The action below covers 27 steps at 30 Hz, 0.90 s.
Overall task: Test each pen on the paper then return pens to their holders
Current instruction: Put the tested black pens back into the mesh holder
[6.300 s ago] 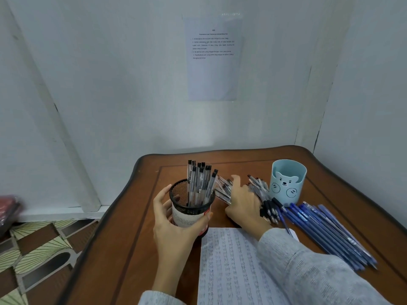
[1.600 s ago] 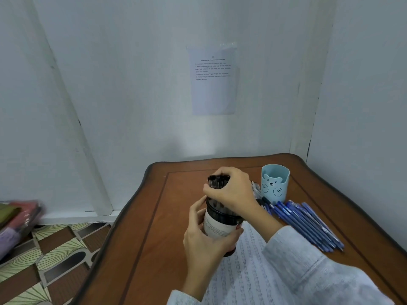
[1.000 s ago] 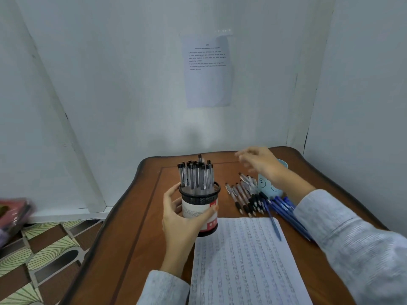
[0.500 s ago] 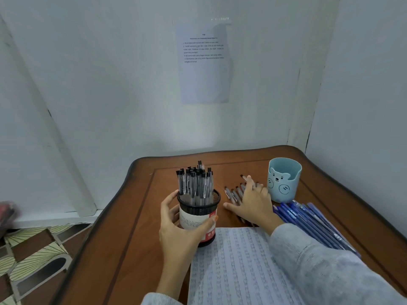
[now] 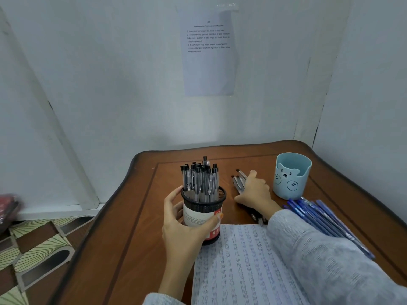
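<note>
Your left hand (image 5: 182,225) curls its fingers round the black mesh pen holder (image 5: 203,214), upright on the brown wooden table (image 5: 141,216) against a white wall (image 5: 110,73); your right hand (image 5: 255,192) lies over loose black pens (image 5: 239,183), its grasp impossible to tell

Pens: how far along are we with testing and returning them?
Done: the paper is covered in test marks, and the black mesh holder, gripped by the left hand, stands packed with pens. In hand: the right hand rests on the loose black pens beside it. Left: those, plus the blue pens lying by the blue bear cup, from which no pens stick out.
</note>
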{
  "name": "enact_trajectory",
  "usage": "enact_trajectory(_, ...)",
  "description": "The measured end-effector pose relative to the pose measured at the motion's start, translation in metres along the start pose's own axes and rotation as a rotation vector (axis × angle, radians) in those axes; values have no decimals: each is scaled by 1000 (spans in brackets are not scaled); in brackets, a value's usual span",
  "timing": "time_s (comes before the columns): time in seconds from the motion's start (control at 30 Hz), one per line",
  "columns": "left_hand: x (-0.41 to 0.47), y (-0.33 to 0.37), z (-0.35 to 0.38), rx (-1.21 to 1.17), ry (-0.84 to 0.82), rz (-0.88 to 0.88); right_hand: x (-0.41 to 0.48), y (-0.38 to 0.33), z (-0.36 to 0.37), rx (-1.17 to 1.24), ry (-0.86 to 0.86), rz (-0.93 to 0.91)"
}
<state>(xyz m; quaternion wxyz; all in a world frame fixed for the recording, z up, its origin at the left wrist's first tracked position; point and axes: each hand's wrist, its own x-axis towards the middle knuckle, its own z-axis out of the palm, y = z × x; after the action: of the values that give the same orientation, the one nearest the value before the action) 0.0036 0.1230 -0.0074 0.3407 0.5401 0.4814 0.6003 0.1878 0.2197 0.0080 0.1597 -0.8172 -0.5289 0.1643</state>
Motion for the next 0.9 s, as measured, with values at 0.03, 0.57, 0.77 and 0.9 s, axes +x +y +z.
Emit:
enact_trajectory(0.03, 0, 0, 0, -1, 0, 0, 0, -1, 1, 7, -11, 0)
enact_trajectory(0.57, 3, 0, -6, -25, 42, 1, -40, -20, -6, 180, 276, -512)
enact_trajectory(0.77, 1, 2, -7, -38, 54, -18, -74, -37, -67, 835, 328, -566)
enact_trajectory(0.9, -5, 9, -4, -35, 25, -13, -107, -48, -102, 1363, 147, -537)
